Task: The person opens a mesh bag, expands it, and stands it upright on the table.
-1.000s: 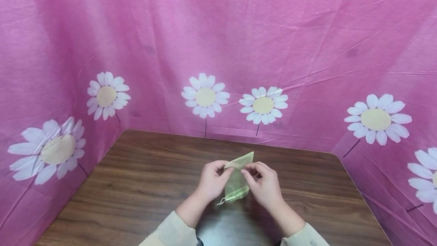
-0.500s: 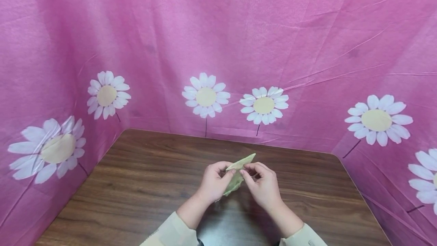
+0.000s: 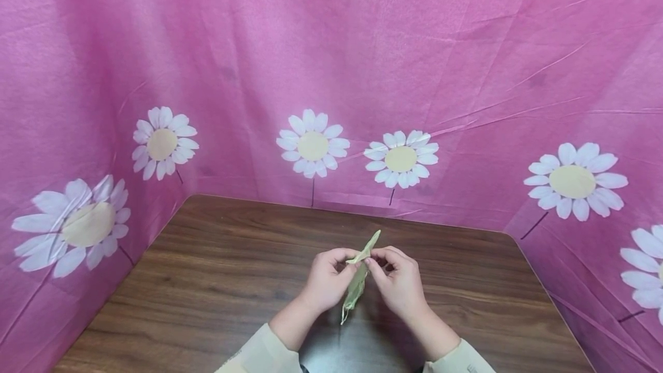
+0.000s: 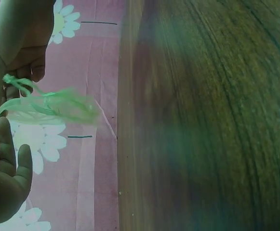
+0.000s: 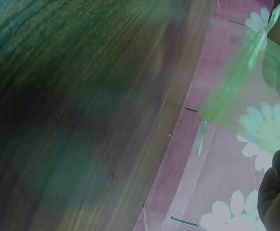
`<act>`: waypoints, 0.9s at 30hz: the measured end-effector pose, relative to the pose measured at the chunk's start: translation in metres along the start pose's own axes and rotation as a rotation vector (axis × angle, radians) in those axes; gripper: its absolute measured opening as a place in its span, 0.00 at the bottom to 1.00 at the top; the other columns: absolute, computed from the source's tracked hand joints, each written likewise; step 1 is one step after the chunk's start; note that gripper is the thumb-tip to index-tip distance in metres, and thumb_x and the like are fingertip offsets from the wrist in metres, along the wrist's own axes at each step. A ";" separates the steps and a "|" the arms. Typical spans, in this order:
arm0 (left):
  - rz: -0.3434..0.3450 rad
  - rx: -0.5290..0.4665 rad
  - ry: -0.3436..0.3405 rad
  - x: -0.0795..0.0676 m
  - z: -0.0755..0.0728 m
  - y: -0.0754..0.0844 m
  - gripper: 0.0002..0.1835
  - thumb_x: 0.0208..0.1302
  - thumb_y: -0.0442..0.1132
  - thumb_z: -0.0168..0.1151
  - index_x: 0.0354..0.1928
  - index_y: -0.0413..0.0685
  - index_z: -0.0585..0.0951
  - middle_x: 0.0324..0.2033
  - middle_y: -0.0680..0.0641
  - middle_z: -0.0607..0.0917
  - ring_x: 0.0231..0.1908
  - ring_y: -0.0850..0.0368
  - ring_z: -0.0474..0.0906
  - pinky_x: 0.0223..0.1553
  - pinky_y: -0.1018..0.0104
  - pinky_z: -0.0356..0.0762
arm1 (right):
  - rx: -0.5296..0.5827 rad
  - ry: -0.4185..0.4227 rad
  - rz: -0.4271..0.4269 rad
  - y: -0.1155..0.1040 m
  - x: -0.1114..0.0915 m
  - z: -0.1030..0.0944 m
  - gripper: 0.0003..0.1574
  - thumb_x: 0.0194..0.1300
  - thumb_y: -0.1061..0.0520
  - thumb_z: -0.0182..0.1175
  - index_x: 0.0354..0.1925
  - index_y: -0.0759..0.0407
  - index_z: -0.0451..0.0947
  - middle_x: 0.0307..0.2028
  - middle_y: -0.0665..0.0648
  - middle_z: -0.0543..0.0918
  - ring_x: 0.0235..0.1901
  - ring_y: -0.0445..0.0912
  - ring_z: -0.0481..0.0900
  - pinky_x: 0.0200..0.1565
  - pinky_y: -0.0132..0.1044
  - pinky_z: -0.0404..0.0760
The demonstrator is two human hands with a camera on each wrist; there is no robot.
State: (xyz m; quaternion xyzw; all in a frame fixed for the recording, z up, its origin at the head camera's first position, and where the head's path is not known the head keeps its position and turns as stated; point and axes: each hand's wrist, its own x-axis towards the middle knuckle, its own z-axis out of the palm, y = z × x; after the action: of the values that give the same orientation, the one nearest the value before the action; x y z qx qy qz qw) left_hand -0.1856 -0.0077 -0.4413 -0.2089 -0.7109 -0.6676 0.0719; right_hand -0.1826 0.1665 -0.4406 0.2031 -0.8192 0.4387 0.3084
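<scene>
A small sheer green drawstring bag [image 3: 355, 291] is held up over the table between both hands. My left hand [image 3: 326, 282] pinches its left side between thumb and fingers. From the other side, the thumb and fingertips of my right hand [image 3: 399, 281] pinch it too, close beside the left fingertips. The bag's narrow upper corner points up and away, while its gathered end with the cord hangs below the hands. In the left wrist view the thin bag [image 4: 53, 108] shows its cord loop. Blurred in the right wrist view, the bag [image 5: 231, 79] hangs with a cord end dangling.
The dark wood-grain table [image 3: 228, 258] spreads out beneath the hands. Around its back and sides hangs a pink cloth [image 3: 331, 45] printed with large white daisies. Pale sleeves [image 3: 266, 353] cover the forearms.
The bag has turned from showing its broad face to a narrow, nearly edge-on shape, its cord end swinging. The left hand has shifted slightly right, toward the nearly still right hand.
</scene>
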 end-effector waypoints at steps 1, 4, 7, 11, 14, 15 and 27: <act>0.001 -0.002 -0.004 0.000 0.000 0.000 0.10 0.67 0.25 0.65 0.45 0.39 0.91 0.38 0.41 0.92 0.28 0.47 0.87 0.32 0.71 0.83 | 0.004 0.000 -0.003 0.000 0.000 0.000 0.11 0.55 0.74 0.75 0.34 0.63 0.88 0.29 0.48 0.85 0.28 0.37 0.80 0.29 0.26 0.79; 0.004 -0.014 -0.026 -0.001 -0.001 0.001 0.10 0.67 0.26 0.66 0.46 0.38 0.90 0.39 0.40 0.92 0.29 0.52 0.87 0.32 0.71 0.83 | 0.010 -0.004 -0.012 0.001 0.000 -0.001 0.12 0.54 0.76 0.74 0.34 0.63 0.88 0.29 0.48 0.85 0.28 0.36 0.80 0.29 0.25 0.79; 0.013 -0.024 -0.062 -0.003 -0.003 0.000 0.10 0.66 0.28 0.68 0.48 0.37 0.90 0.42 0.41 0.92 0.30 0.59 0.86 0.33 0.69 0.84 | 0.016 0.000 -0.029 0.002 0.000 -0.002 0.13 0.53 0.77 0.74 0.33 0.63 0.88 0.29 0.48 0.86 0.28 0.36 0.79 0.29 0.25 0.78; 0.076 -0.007 -0.111 -0.004 -0.007 -0.003 0.14 0.65 0.31 0.69 0.52 0.36 0.87 0.44 0.41 0.92 0.33 0.64 0.84 0.37 0.65 0.84 | 0.026 0.013 -0.065 0.003 0.000 -0.004 0.16 0.52 0.79 0.73 0.33 0.62 0.87 0.28 0.48 0.85 0.27 0.36 0.79 0.29 0.25 0.77; 0.107 -0.060 -0.141 -0.005 -0.009 -0.007 0.14 0.72 0.30 0.61 0.55 0.30 0.84 0.45 0.35 0.90 0.39 0.58 0.86 0.43 0.61 0.85 | 0.034 0.012 -0.065 0.004 -0.001 -0.005 0.16 0.52 0.80 0.72 0.31 0.61 0.87 0.27 0.47 0.85 0.27 0.36 0.78 0.29 0.25 0.77; 0.093 -0.094 -0.141 -0.005 -0.009 -0.008 0.14 0.76 0.30 0.57 0.56 0.28 0.82 0.45 0.32 0.90 0.38 0.56 0.86 0.43 0.60 0.85 | 0.040 0.006 -0.057 0.004 -0.001 -0.006 0.16 0.53 0.80 0.72 0.31 0.61 0.86 0.27 0.47 0.84 0.26 0.37 0.77 0.29 0.25 0.77; -0.084 -0.112 0.013 -0.001 -0.001 -0.008 0.06 0.69 0.26 0.66 0.44 0.31 0.87 0.37 0.37 0.90 0.35 0.66 0.82 0.40 0.71 0.82 | 0.167 -0.096 -0.027 -0.003 -0.007 -0.008 0.19 0.62 0.81 0.63 0.34 0.57 0.81 0.31 0.50 0.82 0.28 0.38 0.75 0.27 0.30 0.76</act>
State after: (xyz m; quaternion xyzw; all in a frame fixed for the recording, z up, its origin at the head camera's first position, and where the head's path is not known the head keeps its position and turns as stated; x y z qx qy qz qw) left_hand -0.1885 -0.0090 -0.4489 -0.1782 -0.6801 -0.7102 0.0368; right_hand -0.1736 0.1720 -0.4402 0.2601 -0.7909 0.4910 0.2566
